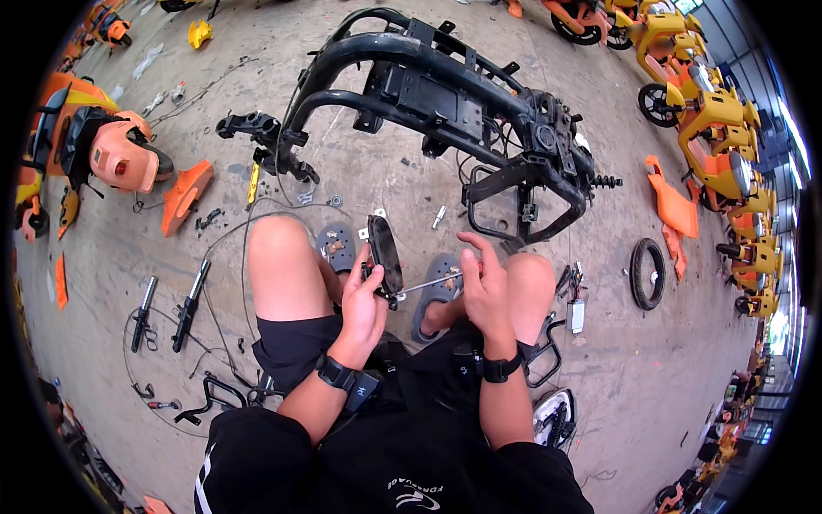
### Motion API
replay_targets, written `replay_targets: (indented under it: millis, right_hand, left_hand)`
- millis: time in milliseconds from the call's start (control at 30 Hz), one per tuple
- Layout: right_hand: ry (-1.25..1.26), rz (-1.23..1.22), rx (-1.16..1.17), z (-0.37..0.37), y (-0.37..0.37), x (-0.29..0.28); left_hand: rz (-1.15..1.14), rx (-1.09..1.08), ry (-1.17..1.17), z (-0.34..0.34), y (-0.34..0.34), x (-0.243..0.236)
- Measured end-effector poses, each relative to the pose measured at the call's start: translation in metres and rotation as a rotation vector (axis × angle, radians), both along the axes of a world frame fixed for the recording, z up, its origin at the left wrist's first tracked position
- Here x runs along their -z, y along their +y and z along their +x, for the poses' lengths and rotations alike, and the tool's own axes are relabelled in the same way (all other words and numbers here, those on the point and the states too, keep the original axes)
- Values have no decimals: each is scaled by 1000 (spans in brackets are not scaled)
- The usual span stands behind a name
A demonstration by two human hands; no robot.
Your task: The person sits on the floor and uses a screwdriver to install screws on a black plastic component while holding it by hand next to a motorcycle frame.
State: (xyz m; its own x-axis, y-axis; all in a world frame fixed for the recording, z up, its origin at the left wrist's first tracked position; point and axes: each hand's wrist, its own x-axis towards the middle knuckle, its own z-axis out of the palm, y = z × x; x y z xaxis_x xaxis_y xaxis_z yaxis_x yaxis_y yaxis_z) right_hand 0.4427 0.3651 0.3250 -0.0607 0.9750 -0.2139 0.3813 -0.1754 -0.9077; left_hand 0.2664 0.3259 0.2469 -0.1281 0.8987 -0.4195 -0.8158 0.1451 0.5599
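Note:
Between my knees I see my left hand (365, 298) gripping a long black part (384, 250) with small light metal tabs, held upright. My right hand (481, 287) holds a screwdriver (443, 278) with a reddish handle, its index finger raised, and the shaft reaches across to the lower end of the black part. The tip's exact contact is too small to make out. My grey clogs (435, 301) rest on the floor beneath.
A black scooter frame (432, 111) lies ahead. Fork tubes (193, 304) and cables lie left, with orange panels (184, 193) farther off. A tyre (647, 274), a silver component (576, 313) and another orange panel (672, 206) lie right. Yellow and orange scooters (709, 128) line the right.

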Motion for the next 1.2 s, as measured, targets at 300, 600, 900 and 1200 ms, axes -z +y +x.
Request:
replay_targets:
  millis: [300, 600, 900, 1200]
  right_hand:
    - [71, 85, -36, 6, 2, 13]
    - [169, 283, 17, -6, -1, 14]
    - [239, 273, 10, -1, -3, 14]
    - [87, 179, -27, 2, -2, 10]
  left_hand:
    - [6, 8, 1, 0, 1, 1]
    - [8, 13, -1, 1, 1, 0]
    - [4, 17, -10, 1, 1, -1]
    - [10, 24, -18, 2, 1, -5]
